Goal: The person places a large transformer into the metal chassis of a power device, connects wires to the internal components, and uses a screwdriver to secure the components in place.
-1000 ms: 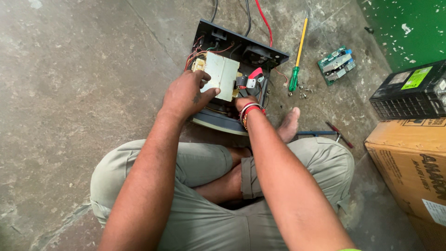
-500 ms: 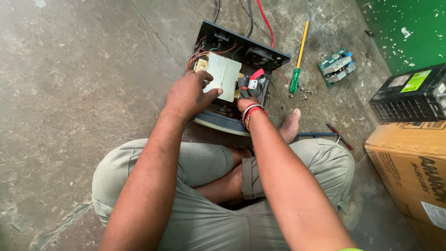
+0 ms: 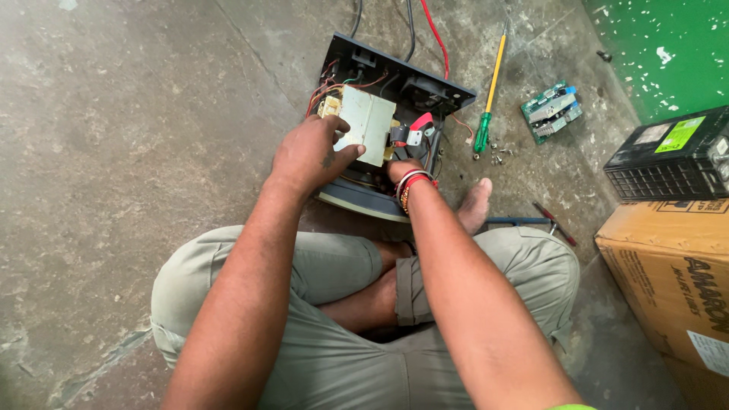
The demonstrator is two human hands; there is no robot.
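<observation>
Frame centre: left hand [image 3: 310, 156], fingers curled, grips pale transformer [image 3: 366, 124], steadying it inside open casing [image 3: 399, 83]. Right hand [image 3: 402, 168] reaches beneath; fingers hidden, cannot tell.

Pale cream transformer block [image 3: 367, 124], upright inside open black casing [image 3: 395, 74]

A brown cardboard box [image 3: 672, 281] sits at right, below a black unit's green label [image 3: 680, 134].

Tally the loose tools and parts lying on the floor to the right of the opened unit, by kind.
Screwdrivers: 1, yellow shaft, green handle
Circuit boards: 1, green
Pliers: 1, by the foot
Battery cases: 1, black
Cardboard boxes: 1
Total: 5
</observation>
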